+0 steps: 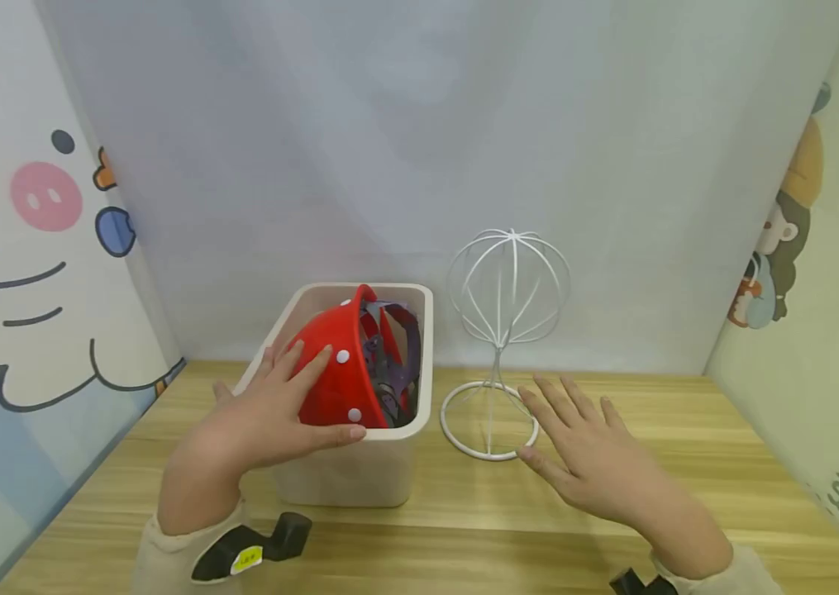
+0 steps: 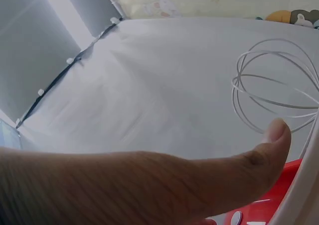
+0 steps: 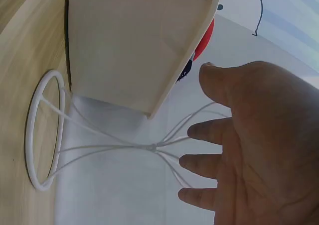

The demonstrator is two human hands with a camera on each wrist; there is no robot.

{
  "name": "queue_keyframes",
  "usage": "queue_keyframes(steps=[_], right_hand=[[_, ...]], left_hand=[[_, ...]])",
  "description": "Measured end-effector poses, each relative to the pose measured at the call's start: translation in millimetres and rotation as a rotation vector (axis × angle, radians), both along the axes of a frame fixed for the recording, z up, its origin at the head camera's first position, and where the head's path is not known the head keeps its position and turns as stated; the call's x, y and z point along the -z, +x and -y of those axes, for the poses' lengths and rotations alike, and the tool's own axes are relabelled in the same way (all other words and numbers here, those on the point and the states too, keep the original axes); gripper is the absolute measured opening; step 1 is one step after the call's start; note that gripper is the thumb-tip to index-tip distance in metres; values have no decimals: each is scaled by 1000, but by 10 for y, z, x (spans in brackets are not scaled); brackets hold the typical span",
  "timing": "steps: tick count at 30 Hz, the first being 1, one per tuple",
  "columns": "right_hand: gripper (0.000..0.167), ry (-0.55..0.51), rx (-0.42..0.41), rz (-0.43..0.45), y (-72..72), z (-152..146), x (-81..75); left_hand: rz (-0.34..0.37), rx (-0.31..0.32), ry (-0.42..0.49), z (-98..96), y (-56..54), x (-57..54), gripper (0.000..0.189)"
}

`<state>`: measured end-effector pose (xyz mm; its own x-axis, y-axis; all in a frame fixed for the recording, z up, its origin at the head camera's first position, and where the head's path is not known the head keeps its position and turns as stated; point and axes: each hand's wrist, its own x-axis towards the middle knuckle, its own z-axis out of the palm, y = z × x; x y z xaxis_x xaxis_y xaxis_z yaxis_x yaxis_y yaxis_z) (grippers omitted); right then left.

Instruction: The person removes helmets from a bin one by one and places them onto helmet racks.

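A red helmet [image 1: 330,355] with white dots lies tilted inside a cream bin [image 1: 348,471], its purple and grey straps [image 1: 397,355] facing right. Over the helmet's left side my left hand [image 1: 270,417] is spread, fingers at the red shell and thumb by the bin's front rim; whether it touches cannot be told. To the right of the bin stands a white wire stand [image 1: 497,347] with a round cage top and a ring base. My right hand [image 1: 598,454] hovers in front of the ring base, fingers spread, holding nothing.
Both the bin and the wire stand rest on a wooden table [image 1: 479,529]. A pale grey curtain [image 1: 315,165] hangs behind them. Walls with cartoon drawings border the left and right sides.
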<state>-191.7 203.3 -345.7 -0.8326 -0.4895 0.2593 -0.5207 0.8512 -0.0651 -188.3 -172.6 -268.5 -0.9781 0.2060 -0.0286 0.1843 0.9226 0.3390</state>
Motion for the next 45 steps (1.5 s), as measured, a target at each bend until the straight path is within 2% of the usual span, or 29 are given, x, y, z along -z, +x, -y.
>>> queue_keyframes(steps=[5,8,13,17,22,24,26,29,32,36,40,42,45], right_hand=[[65,-106,-148,-76,-35,272,-62],[65,-185,-206,-88,-71,478,-116],[66,-338,-200,-82,-148,889,-234],[68,-486,-191,-2,-251,1224,-307],[76,-670,-183,160,-446,1570,-352],[80,-703,-150,211,-534,1698,-383],[86,-708,-105,260,-616,1830,-417],[93,-655,-41,299,-741,2035,-449],[97,-581,3,297,-820,2181,-459],[96,-509,20,231,-835,2235,-455],[80,-516,-58,183,-821,2215,-451],[70,-547,-92,187,-822,2205,-447],[60,-652,-82,216,-839,2186,-430]], left_hand=[[14,-17,26,60,-12,14,111],[18,-23,38,109,-13,19,112],[29,-25,72,212,-16,18,114],[41,-19,142,314,-39,37,116],[93,-13,205,447,-73,89,121],[110,18,280,489,-104,120,118],[108,65,372,526,-144,157,113],[95,142,491,567,-209,209,103],[94,155,507,569,-256,235,99],[115,143,500,559,-297,265,102],[138,91,472,571,-287,266,110],[149,61,465,577,-276,256,111],[161,32,451,584,-253,238,113]])
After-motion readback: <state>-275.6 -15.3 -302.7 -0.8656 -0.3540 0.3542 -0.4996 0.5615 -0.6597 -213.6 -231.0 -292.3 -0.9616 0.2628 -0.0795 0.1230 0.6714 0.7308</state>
